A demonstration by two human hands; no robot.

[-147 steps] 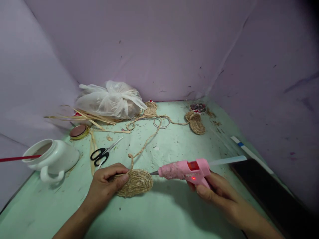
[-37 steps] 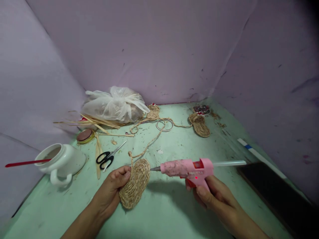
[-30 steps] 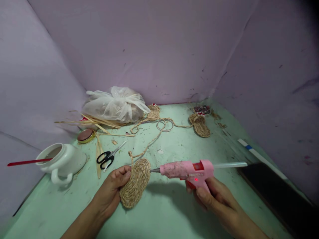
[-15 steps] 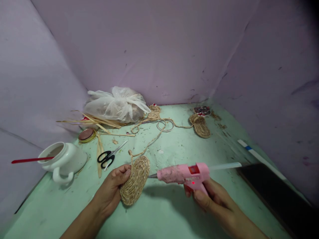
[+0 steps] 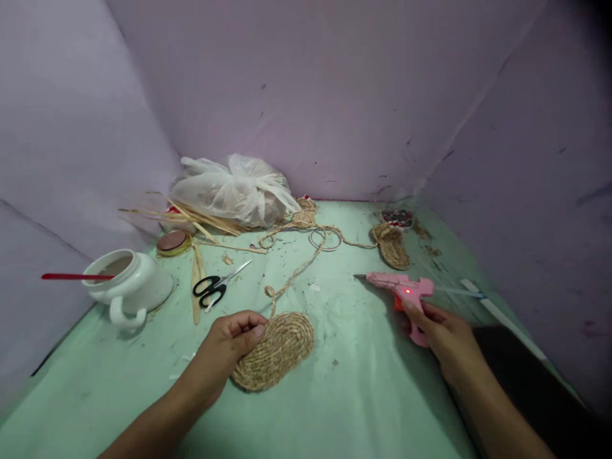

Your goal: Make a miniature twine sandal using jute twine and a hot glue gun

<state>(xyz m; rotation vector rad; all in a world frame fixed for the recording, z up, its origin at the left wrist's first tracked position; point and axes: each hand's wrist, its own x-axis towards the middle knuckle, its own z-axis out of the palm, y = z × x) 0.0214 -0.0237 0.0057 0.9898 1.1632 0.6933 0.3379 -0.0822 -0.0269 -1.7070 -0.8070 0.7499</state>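
Observation:
Between the thumb and fingers of my left hand (image 5: 236,341) is the edge of an oval coil of braided straw rope (image 5: 282,350), its flat face turned up. From the coil's upper edge a loose braided cord (image 5: 299,271) runs back across the table. My right hand (image 5: 437,328) is wrapped round the handle of a pink glue gun (image 5: 399,285), which has a red light lit on its side. Its metal nozzle points left, well apart from the coil. A clear glue stick (image 5: 456,292) sticks out of the gun's back end.
Black-handled scissors (image 5: 213,290), a white pot (image 5: 138,280) with a red stick (image 5: 71,276), and a round tin (image 5: 173,242) stand at left. Behind are a tied plastic bag (image 5: 234,191), straw strips and metal rings (image 5: 339,239). A small woven slipper (image 5: 392,245) lies back right; a dark board (image 5: 516,370) lies right.
My right hand has drawn the glue gun away from the coil, to the right and back. The coil in my left hand has turned from steeply tilted to flatter, its face now up.

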